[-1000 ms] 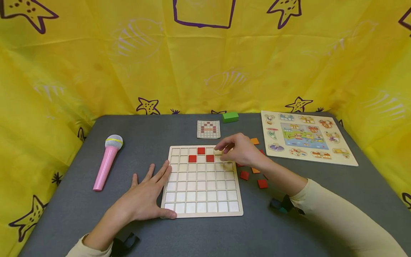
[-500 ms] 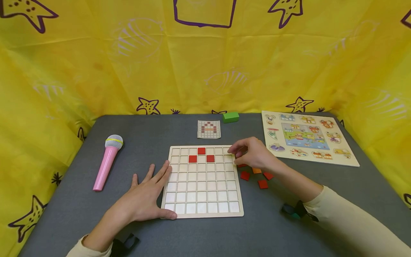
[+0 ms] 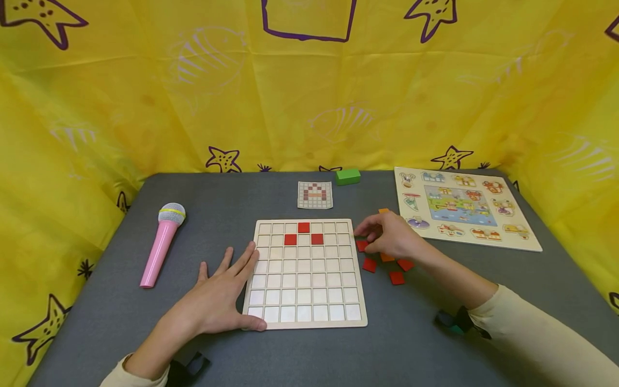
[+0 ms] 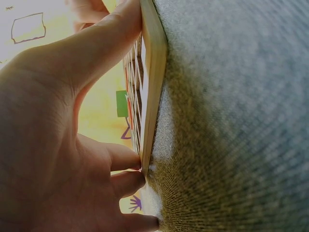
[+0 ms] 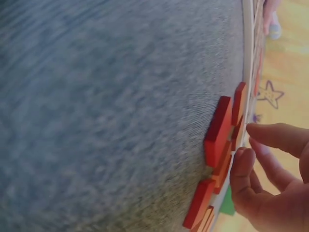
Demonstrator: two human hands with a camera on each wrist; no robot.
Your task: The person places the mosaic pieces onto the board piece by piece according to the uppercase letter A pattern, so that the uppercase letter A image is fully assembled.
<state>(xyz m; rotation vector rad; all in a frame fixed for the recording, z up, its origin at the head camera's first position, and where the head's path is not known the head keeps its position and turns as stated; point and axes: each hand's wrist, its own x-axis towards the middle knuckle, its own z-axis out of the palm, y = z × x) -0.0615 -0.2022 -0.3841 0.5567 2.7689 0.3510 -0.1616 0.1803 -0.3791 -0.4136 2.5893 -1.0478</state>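
Observation:
A pale wooden grid board [image 3: 304, 293] lies flat on the table, with three red tiles [image 3: 303, 227] set in its upper squares. My left hand [image 3: 213, 295] rests spread along the board's left side. Its thumb is on the near-left corner, and fingertips touch the edge in the left wrist view. Beside the board's right edge, my right hand [image 3: 394, 236] hovers with bent fingers over loose red tiles [image 3: 397, 278] and orange tiles [image 3: 387, 257]. The right wrist view shows a gap between its thumb and fingers, with no tile in it. The hand partly hides the pile.
Behind the board lies a small pattern card [image 3: 315, 194], with a green block [image 3: 347, 177] beside it. A picture puzzle board [image 3: 466, 207] is at the back right. On the left lies a pink toy microphone [image 3: 162, 244]. Yellow cloth [image 3: 290, 107] surrounds the grey table [image 3: 309, 355].
My right hand has moved right, from over the board's upper-right squares to the loose tiles. My left hand and the three tiles in the grid have stayed put.

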